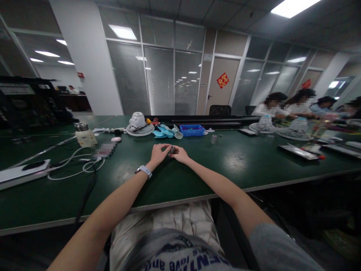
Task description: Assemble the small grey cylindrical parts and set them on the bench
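Above the green table [180, 180], my left hand [160, 154] and my right hand [180, 154] meet with bent fingers. Between their fingertips is a small motor part [172, 149], grey metal with a brownish, coppery side; the fingers hide much of it. Both hands grip it, left fingers on one side and right fingers on the other. A grey metal cylinder [213, 139] stands upright to the right of my hands, with a tiny pin-like piece [221, 135] near it. Beyond my hands lie light blue fan blades [165, 131] and a blue tray [192, 130] with small items inside.
A white fan head with its grille [140, 130] sits at the back. To the left are a bottle [85, 137], a phone [104, 149] with white cables and a power strip [25, 171]. On the right, people [272, 107] sit near more fan parts [265, 124] and a tablet-like panel [299, 151].
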`<state>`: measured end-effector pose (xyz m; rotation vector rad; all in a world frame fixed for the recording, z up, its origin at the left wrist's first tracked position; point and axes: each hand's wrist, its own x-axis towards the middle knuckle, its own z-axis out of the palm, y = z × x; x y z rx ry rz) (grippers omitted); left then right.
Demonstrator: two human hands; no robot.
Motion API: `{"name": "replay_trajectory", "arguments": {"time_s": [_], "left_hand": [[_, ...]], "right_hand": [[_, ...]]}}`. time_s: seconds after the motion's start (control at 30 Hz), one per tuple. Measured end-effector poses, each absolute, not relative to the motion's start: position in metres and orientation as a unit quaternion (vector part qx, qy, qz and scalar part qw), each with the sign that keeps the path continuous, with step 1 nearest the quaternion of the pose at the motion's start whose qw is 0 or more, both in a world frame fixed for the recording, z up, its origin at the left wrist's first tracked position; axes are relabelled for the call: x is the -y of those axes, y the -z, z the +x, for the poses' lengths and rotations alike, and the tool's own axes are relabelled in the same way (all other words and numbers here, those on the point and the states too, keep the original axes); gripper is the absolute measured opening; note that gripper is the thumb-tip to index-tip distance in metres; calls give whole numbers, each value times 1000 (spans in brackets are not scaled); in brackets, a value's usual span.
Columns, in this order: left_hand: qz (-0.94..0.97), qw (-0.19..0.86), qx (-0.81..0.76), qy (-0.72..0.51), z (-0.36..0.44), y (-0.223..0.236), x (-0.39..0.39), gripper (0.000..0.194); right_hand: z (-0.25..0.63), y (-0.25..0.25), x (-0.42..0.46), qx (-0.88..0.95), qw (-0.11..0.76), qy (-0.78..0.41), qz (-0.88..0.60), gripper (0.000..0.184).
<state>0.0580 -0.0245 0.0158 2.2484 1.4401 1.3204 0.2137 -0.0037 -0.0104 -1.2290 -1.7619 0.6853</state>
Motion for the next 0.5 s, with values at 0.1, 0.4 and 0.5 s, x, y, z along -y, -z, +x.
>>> {"name": "replay_trajectory", "arguments": {"time_s": [0.1,0.4,0.5], "left_hand": [[753,72,-477,-446,58,-16,24,33],[710,51,-515,-478,72,-24,30,31],[680,64,-530,-503,68,-26,30,35]], "right_hand": [[214,12,3,706,444,-290,-469,51],[218,15,3,711,445,-315,-444,51],[218,15,5,706,453,-326,-437,50]]}}
